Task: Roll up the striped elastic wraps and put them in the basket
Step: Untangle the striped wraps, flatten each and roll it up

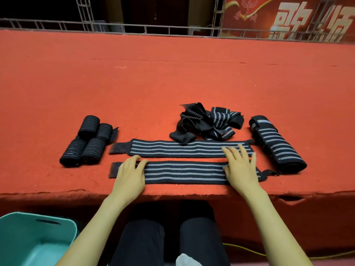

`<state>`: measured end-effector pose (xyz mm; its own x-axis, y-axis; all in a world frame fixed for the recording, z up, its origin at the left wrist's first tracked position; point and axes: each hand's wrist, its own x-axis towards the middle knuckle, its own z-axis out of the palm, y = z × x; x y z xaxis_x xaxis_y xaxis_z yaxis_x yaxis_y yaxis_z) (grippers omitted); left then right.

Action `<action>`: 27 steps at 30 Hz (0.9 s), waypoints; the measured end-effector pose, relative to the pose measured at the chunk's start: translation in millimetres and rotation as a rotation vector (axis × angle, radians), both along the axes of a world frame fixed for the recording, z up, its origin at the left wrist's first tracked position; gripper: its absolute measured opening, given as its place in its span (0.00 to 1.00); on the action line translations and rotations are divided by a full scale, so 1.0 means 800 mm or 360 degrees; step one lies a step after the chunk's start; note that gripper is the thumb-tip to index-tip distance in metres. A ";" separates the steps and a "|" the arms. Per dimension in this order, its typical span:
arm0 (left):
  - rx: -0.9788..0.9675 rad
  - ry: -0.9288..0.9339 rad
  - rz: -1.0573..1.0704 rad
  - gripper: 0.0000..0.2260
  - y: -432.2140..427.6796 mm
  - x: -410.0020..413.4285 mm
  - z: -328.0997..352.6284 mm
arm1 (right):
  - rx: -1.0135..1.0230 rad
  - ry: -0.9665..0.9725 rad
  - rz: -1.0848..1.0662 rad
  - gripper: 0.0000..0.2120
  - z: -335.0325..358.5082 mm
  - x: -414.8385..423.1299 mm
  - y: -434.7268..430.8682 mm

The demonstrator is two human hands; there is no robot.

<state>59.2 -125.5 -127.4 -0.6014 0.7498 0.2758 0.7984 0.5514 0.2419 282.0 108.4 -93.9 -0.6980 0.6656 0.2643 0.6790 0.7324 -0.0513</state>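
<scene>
Striped elastic wrap (182,172) in hand lies flat along the front edge of the red table (172,83); the teal basket (38,237) is closer still, low left below that edge. Left hand (130,173) sits on the wrap's left part, fingers bent at its far edge; can't tell if they pinch or just press. Right hand (240,166) lies flat & open on the right part, gripping nothing, fingertips reaching onto the far wrap (172,148), parallel just beyond. Looks like smoothing before rolling. I'd start at one end, keep edges square, roll tight w/ even tension, other hand pinning the strip vs. skew. Beyond: rolled wraps (86,143) at left, loose pile (207,121) mid-right, big roll (276,144) at right.
</scene>
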 end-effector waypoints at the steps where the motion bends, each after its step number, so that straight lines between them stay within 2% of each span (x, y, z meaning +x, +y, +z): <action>1: 0.0005 -0.0011 0.0043 0.17 0.000 -0.002 0.003 | -0.0058 0.0021 0.0107 0.26 -0.003 -0.001 -0.001; 4: -0.0121 -0.0095 0.0161 0.16 -0.006 -0.010 0.012 | -0.0351 -0.0088 0.0115 0.23 -0.016 -0.005 -0.009; 7: -0.0171 -0.0111 0.0186 0.15 -0.008 -0.022 0.021 | -0.0364 -0.0102 0.0045 0.24 -0.018 -0.006 -0.010; 12: -0.0101 0.0082 0.0202 0.14 -0.015 -0.032 0.034 | -0.0369 -0.0060 0.0086 0.26 -0.011 -0.003 -0.008; 15: -0.0187 0.0015 0.0324 0.14 -0.029 -0.042 0.030 | -0.0510 -0.0101 0.0119 0.27 -0.019 0.003 -0.010; 18: -0.0030 -0.0001 0.0303 0.12 -0.029 -0.040 0.020 | -0.0544 -0.0019 0.0153 0.27 -0.023 0.006 -0.008; 22: 0.0223 0.0085 0.0021 0.07 -0.025 -0.036 0.010 | -0.0559 0.0221 0.0334 0.29 -0.027 0.017 -0.005; 23: 0.0211 0.0036 -0.0032 0.11 -0.027 -0.034 0.007 | -0.0571 0.0242 0.0395 0.31 -0.028 0.021 -0.004; 25: 0.0150 -0.0077 -0.0115 0.26 -0.032 -0.026 0.004 | -0.0601 0.0250 0.0461 0.36 -0.028 0.026 -0.004; 27: 0.0109 -0.0168 -0.0116 0.38 -0.039 -0.019 0.007 | -0.0621 0.0257 0.0475 0.36 -0.029 0.027 -0.004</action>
